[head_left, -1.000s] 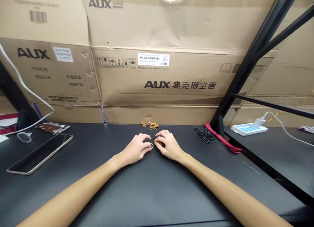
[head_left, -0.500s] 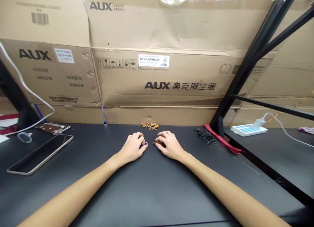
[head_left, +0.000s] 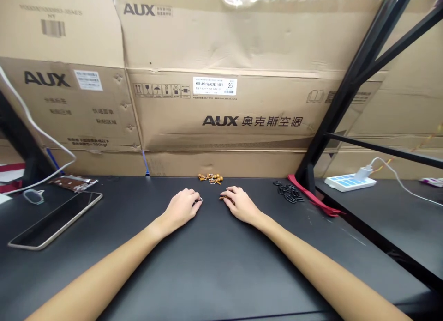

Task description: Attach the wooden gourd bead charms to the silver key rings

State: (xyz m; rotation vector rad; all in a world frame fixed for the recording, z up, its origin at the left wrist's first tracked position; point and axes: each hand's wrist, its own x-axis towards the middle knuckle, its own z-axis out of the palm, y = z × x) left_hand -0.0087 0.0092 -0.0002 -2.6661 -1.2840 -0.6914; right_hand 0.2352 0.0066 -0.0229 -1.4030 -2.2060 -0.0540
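My left hand (head_left: 182, 208) rests low over the black tabletop (head_left: 214, 265), its fingers closed on a small silvery ring (head_left: 201, 199) that peeks out at the fingertips. Facing it, my right hand (head_left: 241, 205) is curled over a small dark-brown beaded piece (head_left: 222, 198), most of which the fingers hide. A gap of bare tabletop separates the two hands. Beyond them, near the cardboard, lies a cluster of yellow-brown beaded keychains (head_left: 216, 177) with a metal ring among them.
Right of my hands sit a pile of black rings (head_left: 290, 192) and a red strap (head_left: 314, 198) beside a black metal frame (head_left: 332, 108). A phone (head_left: 55, 219), a brown packet (head_left: 72, 182) and a white cable (head_left: 38, 127) occupy the left. Cardboard (head_left: 221, 44) walls the back.
My hands have drawn apart, the left one moving left with the ring and the right one slightly right with the beaded piece. The view has shifted a little.
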